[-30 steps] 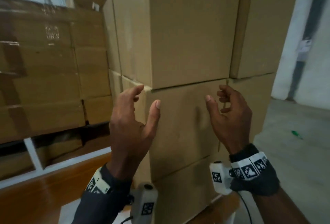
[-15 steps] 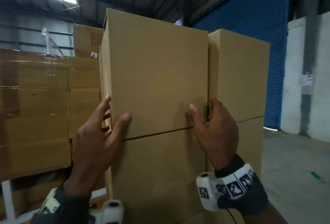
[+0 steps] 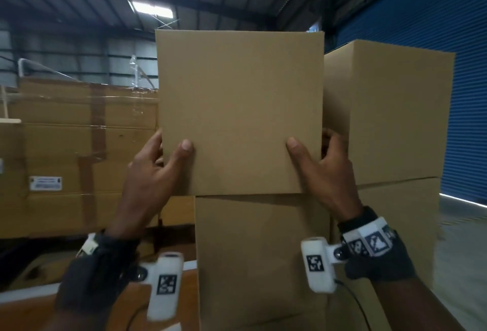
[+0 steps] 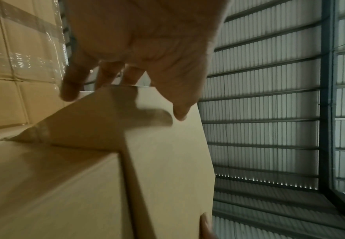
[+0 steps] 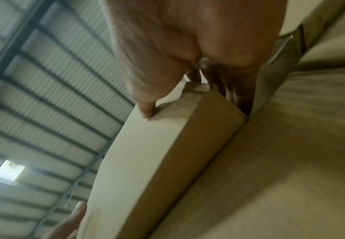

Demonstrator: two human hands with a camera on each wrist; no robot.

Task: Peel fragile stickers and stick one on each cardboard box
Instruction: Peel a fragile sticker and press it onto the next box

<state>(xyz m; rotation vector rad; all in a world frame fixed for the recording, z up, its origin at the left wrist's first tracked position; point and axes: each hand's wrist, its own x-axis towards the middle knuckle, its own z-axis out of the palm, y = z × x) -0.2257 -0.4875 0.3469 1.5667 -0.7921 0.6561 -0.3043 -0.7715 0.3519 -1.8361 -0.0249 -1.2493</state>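
1. At stack top: plain brown cardboard box (image 3: 239, 109), upright, sits on a second brown box (image 3: 261, 259), overhanging it to the left.
2. Left hand (image 3: 151, 172) clamps the top box's lower left edge; thumb flat on the front face, fingers wrapped round the side.
3. Right hand (image 3: 326, 169) grips the lower right edge likewise; fingers seem wedged between this box and the neighbouring tall cardboard stack (image 3: 390, 119), wrist view blurred.
4. Left: shrink-wrapped taped cartons (image 3: 79, 146).
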